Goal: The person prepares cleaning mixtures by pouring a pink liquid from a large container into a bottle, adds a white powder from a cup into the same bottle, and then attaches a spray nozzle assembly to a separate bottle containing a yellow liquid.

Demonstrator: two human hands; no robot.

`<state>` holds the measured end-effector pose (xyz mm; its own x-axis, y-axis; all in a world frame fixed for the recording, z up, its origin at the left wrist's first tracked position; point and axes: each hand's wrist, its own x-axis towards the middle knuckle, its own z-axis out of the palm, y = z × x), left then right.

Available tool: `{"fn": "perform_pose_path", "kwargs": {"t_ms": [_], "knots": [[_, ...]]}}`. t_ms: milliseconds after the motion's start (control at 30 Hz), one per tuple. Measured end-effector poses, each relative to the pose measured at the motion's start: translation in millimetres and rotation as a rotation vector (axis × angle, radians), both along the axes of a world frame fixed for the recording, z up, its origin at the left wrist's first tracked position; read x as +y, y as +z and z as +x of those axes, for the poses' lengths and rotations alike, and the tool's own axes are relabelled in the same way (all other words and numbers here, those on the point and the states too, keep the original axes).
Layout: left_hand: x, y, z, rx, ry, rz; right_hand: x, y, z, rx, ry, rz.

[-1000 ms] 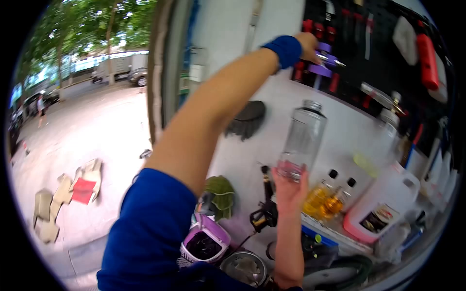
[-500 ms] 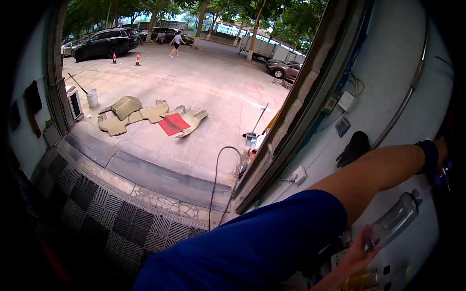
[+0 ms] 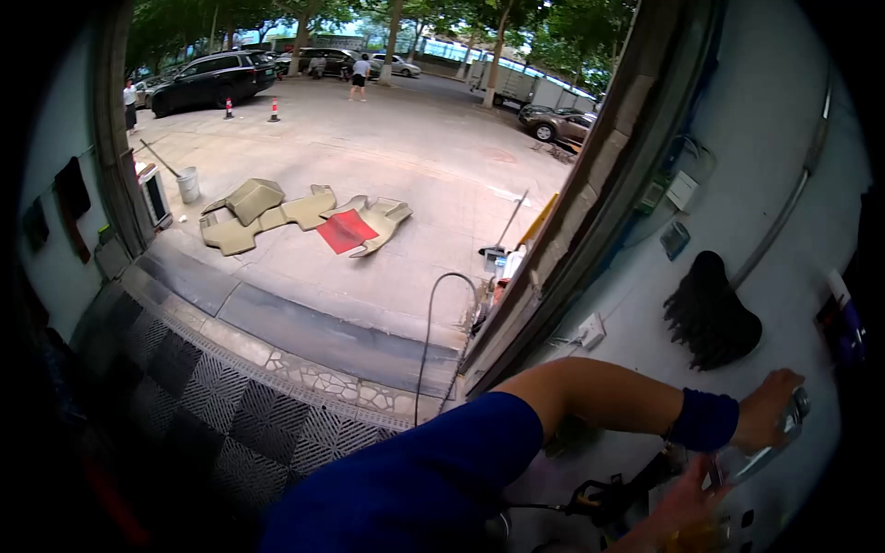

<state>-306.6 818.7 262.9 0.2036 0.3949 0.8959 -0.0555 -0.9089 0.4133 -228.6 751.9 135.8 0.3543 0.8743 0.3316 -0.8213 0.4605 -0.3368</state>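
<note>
At the lower right is a clear plastic bottle [image 3: 758, 463], tilted with its neck up and to the right. My left hand [image 3: 767, 413], reaching from a blue sleeve and with a blue band at the wrist, is closed on the upper part of the bottle. Lower down, my right hand [image 3: 690, 500] grips its bottom end; motion blurs some of the fingers. A black spray gun [image 3: 604, 498] with a hose lies just left of my right hand. Black gloves [image 3: 712, 318] hang on the wall above my left hand.
A doorway opens onto paving where tan car mats [image 3: 253, 212] and a red mat [image 3: 347, 231] lie. A black hose [image 3: 427, 346] loops by the door frame [image 3: 562, 221]. Outside are traffic cones [image 3: 274, 111], a bucket [image 3: 188, 187], parked cars [image 3: 217, 80] and people [image 3: 359, 78].
My left hand has come down from the wall at the far right onto the bottle. My right hand still holds the bottle, now slightly lower. The view has shifted a little.
</note>
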Motion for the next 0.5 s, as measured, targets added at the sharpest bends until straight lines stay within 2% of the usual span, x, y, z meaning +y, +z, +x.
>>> {"fn": "perform_pose_path", "kwargs": {"t_ms": [67,133,167,200,267,300,367,433,500], "knots": [[4,-35,6,0.044,-0.079,-0.119,8,-17,7,-0.051,-0.011,0.012],[16,-48,7,0.015,-0.180,-0.188,17,-37,14,-0.087,-0.049,0.023],[-7,-42,3,-0.159,-0.174,0.005,15,-45,14,-0.102,-0.063,0.026],[-11,-33,-4,-0.184,-0.148,-0.011,15,-55,13,-0.122,-0.072,0.028],[-13,-25,-14,0.435,0.195,0.098,4,-66,7,-0.183,-0.106,0.042],[-3,-34,-9,0.428,0.205,0.079,-2,-70,2,-0.193,-0.091,0.029],[39,-62,25,0.383,0.315,0.283,-9,-78,-16,-0.235,-0.069,-0.025],[63,-75,66,0.365,0.303,0.276,-19,-90,-29,-0.285,-0.040,-0.079],[62,-83,69,0.336,0.281,0.208,-30,-98,-42,-0.336,-0.011,-0.126]]}}
